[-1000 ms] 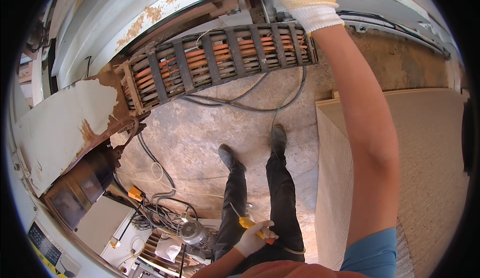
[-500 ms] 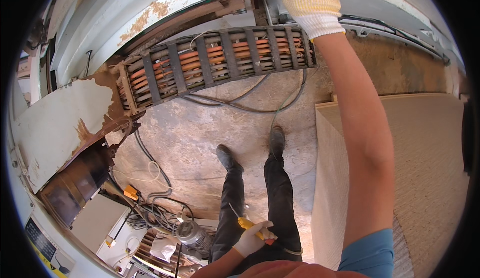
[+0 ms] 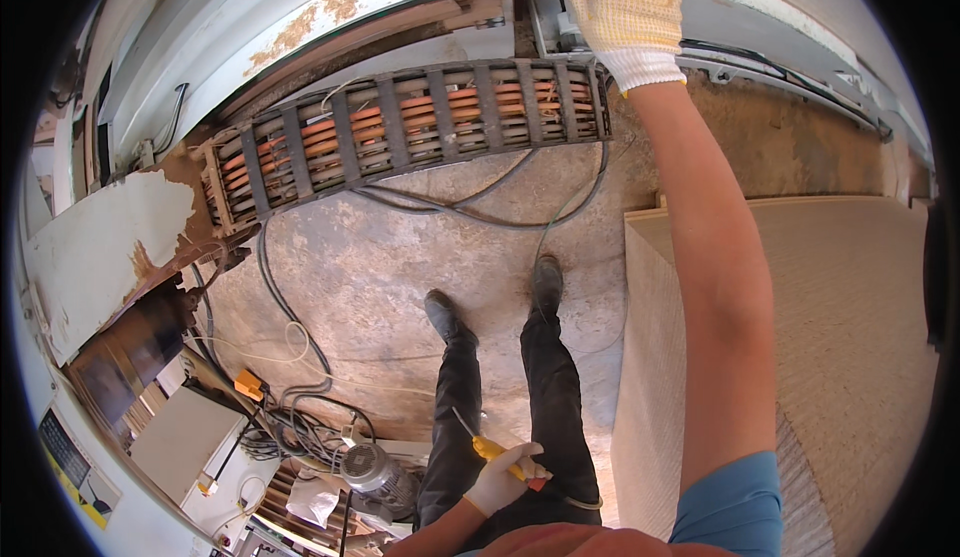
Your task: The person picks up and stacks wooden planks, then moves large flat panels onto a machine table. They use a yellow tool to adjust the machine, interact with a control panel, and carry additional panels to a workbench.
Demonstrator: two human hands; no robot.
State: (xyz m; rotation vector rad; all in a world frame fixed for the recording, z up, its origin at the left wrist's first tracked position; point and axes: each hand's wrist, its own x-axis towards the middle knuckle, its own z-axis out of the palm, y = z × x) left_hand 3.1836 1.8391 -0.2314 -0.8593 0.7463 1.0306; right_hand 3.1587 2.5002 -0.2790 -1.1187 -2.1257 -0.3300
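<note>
At six o'clock, a yellow-handled screwdriver (image 3: 487, 446) is clenched in the left hand (image 3: 497, 479), kept low beside the legs. At twelve o'clock, the gloved right hand (image 3: 627, 12) is pressed against the machine frame (image 3: 760, 42), seemingly for support; its grip cannot be told.

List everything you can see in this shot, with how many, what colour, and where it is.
Cable chain: one, black links over orange and grey cables, across the top middle.
Loose cables: several, grey and black, on the floor at left.
Machine frame: one, grey-white with rust patches, top left.
Motor: one, grey, lower left.
Board stack: one, tan, at right.
Floor: dusty grey-brown concrete, centre.
Screwdriver: one, yellow and orange handle, in the left hand.
Shoes: two, dark, centre.
Left hand: white glove, bottom centre, fingers around the screwdriver.
Right hand: knitted cream glove, raised to the machine at top.
</note>
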